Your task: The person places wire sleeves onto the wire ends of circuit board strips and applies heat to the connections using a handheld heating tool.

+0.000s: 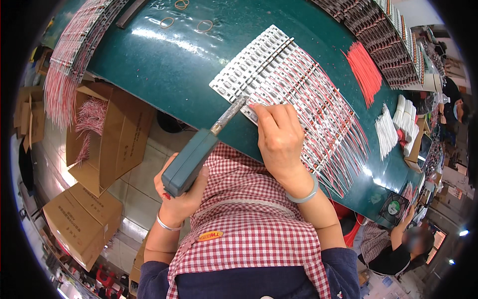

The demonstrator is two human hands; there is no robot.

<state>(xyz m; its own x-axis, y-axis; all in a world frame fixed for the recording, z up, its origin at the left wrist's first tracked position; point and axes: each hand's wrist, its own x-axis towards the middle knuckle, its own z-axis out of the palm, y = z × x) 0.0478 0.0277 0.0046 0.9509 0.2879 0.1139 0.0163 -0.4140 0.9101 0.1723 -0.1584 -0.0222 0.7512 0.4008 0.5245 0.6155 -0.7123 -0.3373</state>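
Note:
In my left hand [185,192] is a dark teal soldering gun [191,162], its fingers wrapped around the boxy body. The gun's metal barrel slants up to the right, its tip at the near edge of a panel of white circuit boards [249,60]. Thin red and white wires [343,144] run from the boards in rows toward the right. Thumb and fingers of my right hand [280,134] are pinched together just right of the tip, over the panel's near edge. Whatever lies between those fingertips is too small to make out.
Red wires [365,74] and white wires [384,132] lie bundled at the right. Stacked boards [383,42] stand at the far right, wired boards [79,55] at the left edge. Rubber bands [204,25] lie at the back. Cardboard boxes [82,224] sit lower left; a co-worker [398,249] is lower right.

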